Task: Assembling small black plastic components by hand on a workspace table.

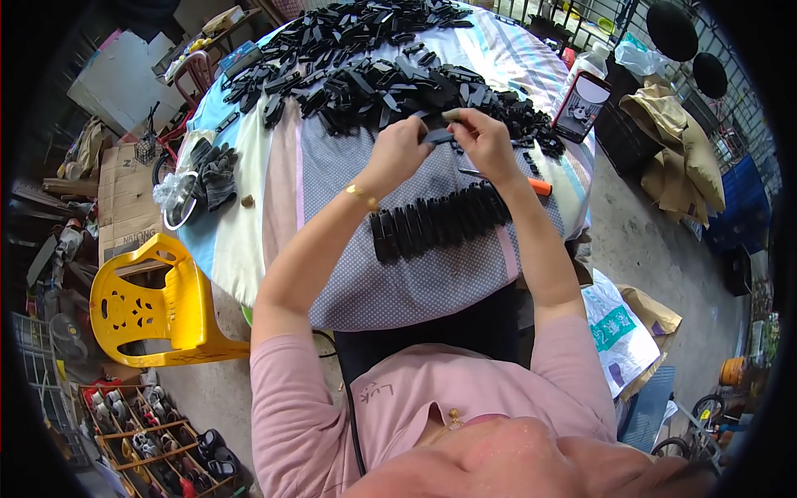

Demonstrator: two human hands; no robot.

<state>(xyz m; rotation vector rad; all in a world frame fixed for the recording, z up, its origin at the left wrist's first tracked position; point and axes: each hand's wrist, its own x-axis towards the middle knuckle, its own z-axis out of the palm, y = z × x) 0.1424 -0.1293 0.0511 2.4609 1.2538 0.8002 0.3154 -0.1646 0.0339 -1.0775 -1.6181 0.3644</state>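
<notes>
1. One left hand (398, 149) and one right hand (486, 143) are meeting above the middle of the table (249, 232); together they are pinching a single black part (437, 135), the fingers of both closed on it.
2. That part is hovering just above the cloth (398, 282), between the pile at the far side and the row nearer the person.
3. One row (440, 220) of black pieces is lying side by side below the hands, slanting up toward the table's right edge; there are about a dozen, though the exact count is hard to tell.
4. One large pile (374, 58) of black parts is covering the table's far half, too many and too tangled to count.
5. One orange-handled tool (535, 186) is lying beside the right wrist, near the right edge.
6. One bottle (581, 91) is standing at the far right edge.
7. One pair of dark gloves (217, 170) is resting at the left edge, beside a metal bowl (176, 207).
8. One yellow chair (154, 307) is standing on the floor by the near left corner.
9. One gold bracelet (362, 197) is circling the left wrist.
</notes>
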